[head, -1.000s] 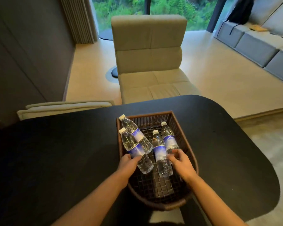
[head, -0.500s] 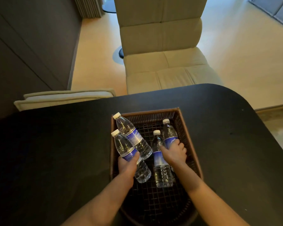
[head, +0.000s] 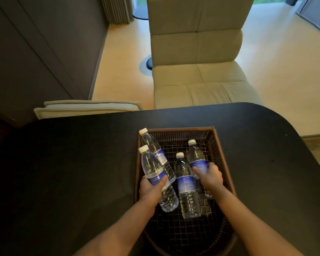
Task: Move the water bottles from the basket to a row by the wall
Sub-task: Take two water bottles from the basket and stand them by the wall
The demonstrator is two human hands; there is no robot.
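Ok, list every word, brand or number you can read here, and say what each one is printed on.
No text can be read.
Blue labels on the four water bottles, all in the basket: pale print, too blurred to read.
White caps: no marking visible.
Table, chair, wall: no text or signs.

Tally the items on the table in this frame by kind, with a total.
Water bottles: 4, at, all in the basket, with the left hand and right hand each gripping one
Basket: 1
Total: 5
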